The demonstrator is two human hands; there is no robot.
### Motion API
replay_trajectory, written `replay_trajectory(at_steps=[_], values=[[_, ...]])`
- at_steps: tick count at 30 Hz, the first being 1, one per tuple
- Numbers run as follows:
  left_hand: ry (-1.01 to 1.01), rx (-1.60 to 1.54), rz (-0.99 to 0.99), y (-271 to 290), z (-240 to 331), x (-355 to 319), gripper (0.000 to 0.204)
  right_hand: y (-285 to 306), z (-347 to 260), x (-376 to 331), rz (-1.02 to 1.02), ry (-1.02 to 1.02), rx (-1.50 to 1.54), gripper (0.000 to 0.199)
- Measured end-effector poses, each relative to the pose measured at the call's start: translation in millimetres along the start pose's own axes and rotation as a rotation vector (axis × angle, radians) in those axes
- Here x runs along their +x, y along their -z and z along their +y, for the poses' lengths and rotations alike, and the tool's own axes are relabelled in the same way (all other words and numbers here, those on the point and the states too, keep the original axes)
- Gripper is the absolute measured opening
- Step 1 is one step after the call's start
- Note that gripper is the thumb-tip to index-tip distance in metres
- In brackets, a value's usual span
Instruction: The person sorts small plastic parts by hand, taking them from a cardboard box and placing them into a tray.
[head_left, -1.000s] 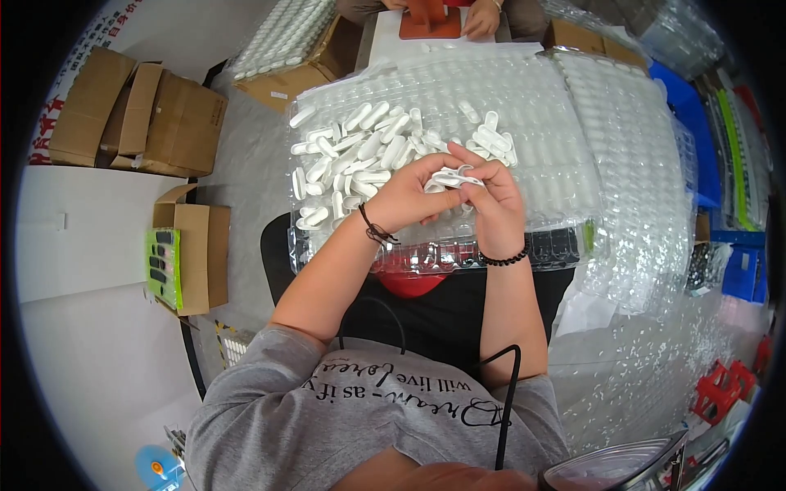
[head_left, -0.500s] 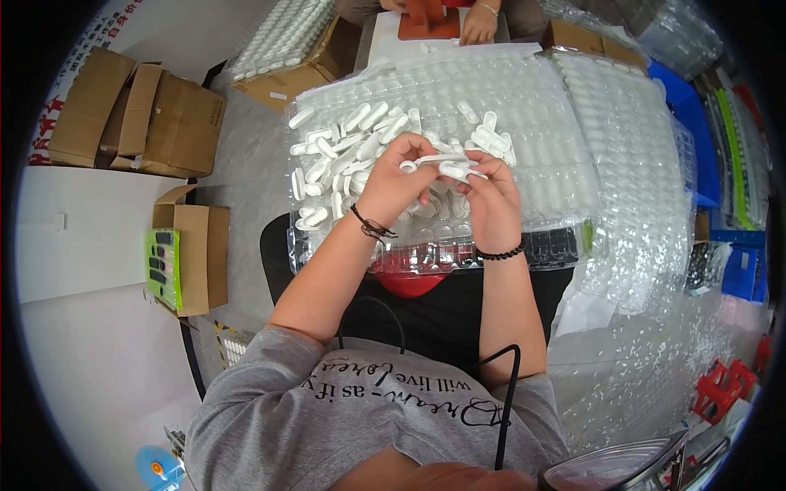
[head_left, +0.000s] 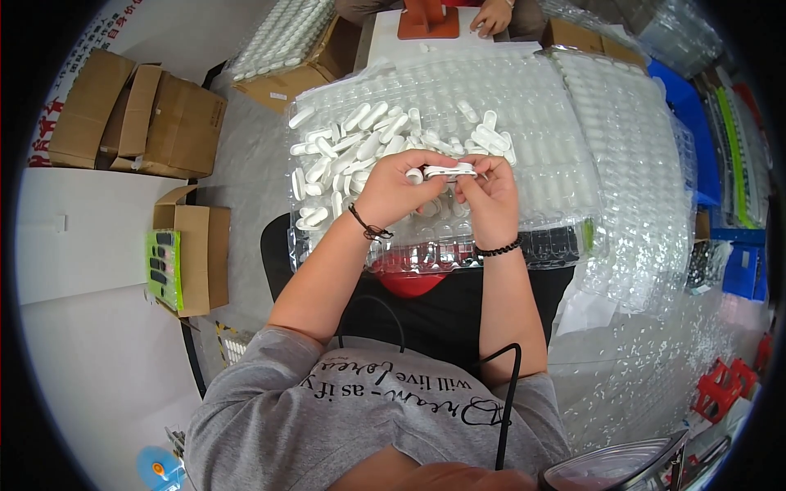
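Observation:
Between my two hands is a white elongated plastic piece with rounded ends [head_left: 450,171], turned edge-on so that small dark marks show along its side. My left hand [head_left: 399,184] pinches its left end, fingers closed. At the other end, my right hand [head_left: 490,196] grips it between thumb and fingers. A loose pile of similar white oval pieces [head_left: 348,155] lies just beyond and left of my hands. A few more white pieces [head_left: 491,137] rest beyond my right hand. All lie on clear plastic blister trays [head_left: 540,164].
More stacked clear trays [head_left: 630,164] stand at the right. A co-worker's hand [head_left: 493,16] is at the far side near an orange-brown stand [head_left: 428,23]. Cardboard boxes [head_left: 176,123] stand at the left. Blue bins [head_left: 743,272] and a red stool [head_left: 723,389] are at the right.
The white piece has been turned from tilted to nearly level and edge-on, and my hands have shifted slightly. The co-worker's hand has moved up and to the right.

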State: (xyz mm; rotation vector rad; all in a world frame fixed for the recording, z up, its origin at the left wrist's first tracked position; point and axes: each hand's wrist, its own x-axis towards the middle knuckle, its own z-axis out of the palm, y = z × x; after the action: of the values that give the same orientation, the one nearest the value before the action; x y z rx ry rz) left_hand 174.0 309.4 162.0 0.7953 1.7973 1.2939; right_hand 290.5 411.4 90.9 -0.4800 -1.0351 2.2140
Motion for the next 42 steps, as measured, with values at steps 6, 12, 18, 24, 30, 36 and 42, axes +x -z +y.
replay_trajectory(at_steps=[6,12,18,24,30,36,42], values=[[-0.024,-0.028,0.012,-6.8,-3.9,-0.9,0.024,6.8,2.8,2.9,-0.039,-0.052,-0.001,0.023],[0.035,-0.072,0.020,-7.7,-3.1,-1.8,0.025,6.9,5.0,0.9,-0.034,-0.109,0.015,0.018],[0.100,-0.122,0.065,-9.2,-5.5,0.9,0.019,7.3,7.0,-4.2,0.010,-0.146,-0.025,0.017],[0.138,-0.276,-0.033,13.3,-11.9,38.2,0.024,-8.8,-9.9,-4.4,0.018,-0.023,-0.034,0.023],[0.348,-0.950,0.173,60.1,-25.7,129.3,0.036,17.5,-4.8,6.6,0.245,0.537,-1.316,0.042],[0.267,-0.710,0.200,63.7,-48.0,169.4,0.034,22.4,-1.1,2.5,0.125,0.268,-1.625,0.042],[0.188,-0.452,0.236,57.9,-44.5,176.7,0.039,19.1,-5.8,4.7,0.155,0.192,-1.588,0.036]])
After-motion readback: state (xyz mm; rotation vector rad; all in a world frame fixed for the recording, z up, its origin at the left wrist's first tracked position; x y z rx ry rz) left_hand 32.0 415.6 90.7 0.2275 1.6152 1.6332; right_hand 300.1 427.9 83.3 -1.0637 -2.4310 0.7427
